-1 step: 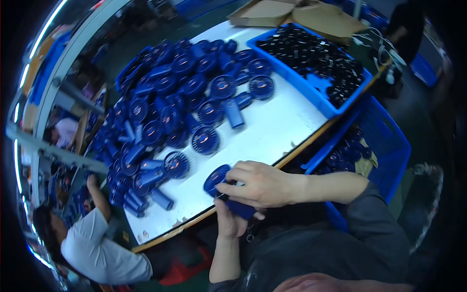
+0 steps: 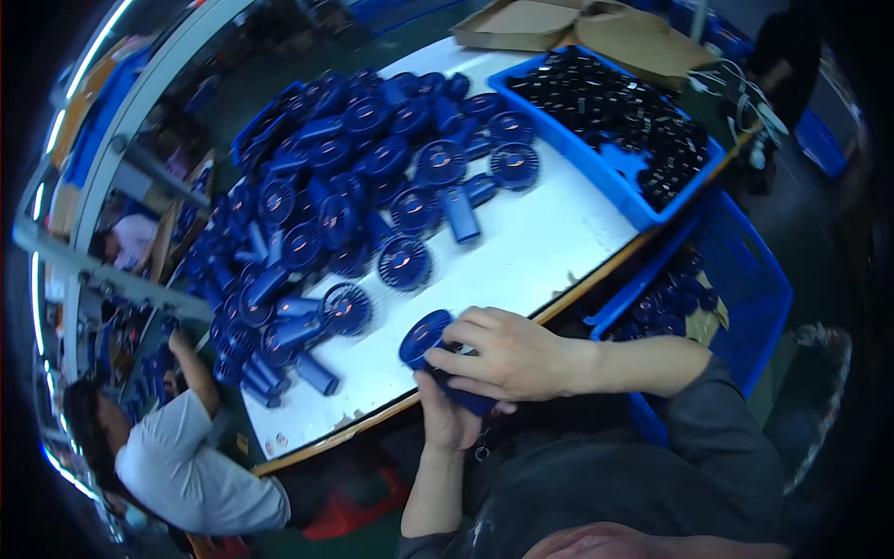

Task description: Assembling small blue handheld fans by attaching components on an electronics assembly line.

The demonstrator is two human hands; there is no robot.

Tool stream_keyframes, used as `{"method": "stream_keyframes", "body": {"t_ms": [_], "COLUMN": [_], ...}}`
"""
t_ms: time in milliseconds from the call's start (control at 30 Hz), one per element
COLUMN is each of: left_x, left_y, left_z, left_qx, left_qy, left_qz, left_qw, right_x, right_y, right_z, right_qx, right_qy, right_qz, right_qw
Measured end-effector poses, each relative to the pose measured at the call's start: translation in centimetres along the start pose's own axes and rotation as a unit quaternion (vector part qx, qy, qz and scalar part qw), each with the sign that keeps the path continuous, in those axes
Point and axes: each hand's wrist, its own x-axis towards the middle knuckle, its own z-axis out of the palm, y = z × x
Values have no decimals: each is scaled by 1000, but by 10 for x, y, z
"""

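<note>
A dark blue handheld fan [image 2: 424, 341] is held between my two hands over the front edge of the table. My left hand [image 2: 445, 421] wraps the fan's handle from below. From above, my right hand [image 2: 507, 354] bends its fingers over the place where the round head meets the handle. Whatever lies under those fingertips is hidden. Beyond my hands a large heap of similar blue fans [image 2: 340, 219] covers the left and far part of the white table [image 2: 507, 247]. Closest to the held fan are a round-headed fan [image 2: 404, 262] and another fan [image 2: 346, 308].
A blue tray [image 2: 596, 177] of small black parts sits at the table's right side. Below it stands a blue crate [image 2: 759, 312] with dark blue pieces inside. Open cardboard boxes [image 2: 512, 26] lie at the far end. At left, a co-worker in a light shirt [image 2: 191, 466] sits close by.
The view has shifted slightly, so the table and heap appear a little to the right. My hands keep the same hold on the fan.
</note>
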Motion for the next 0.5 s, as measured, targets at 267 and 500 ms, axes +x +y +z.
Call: {"method": "stream_keyframes", "body": {"t_ms": [267,500], "left_x": [-2,27], "left_y": [-27,60], "left_z": [-18,38], "left_qx": [69,759], "left_qy": [122,-28], "left_qz": [-21,260], "left_qw": [990,596], "right_x": [-30,-136], "right_y": [-27,-2], "right_z": [30,32], "right_qx": [-23,422], "right_qy": [103,214], "right_qz": [111,367], "right_qw": [988,801]}}
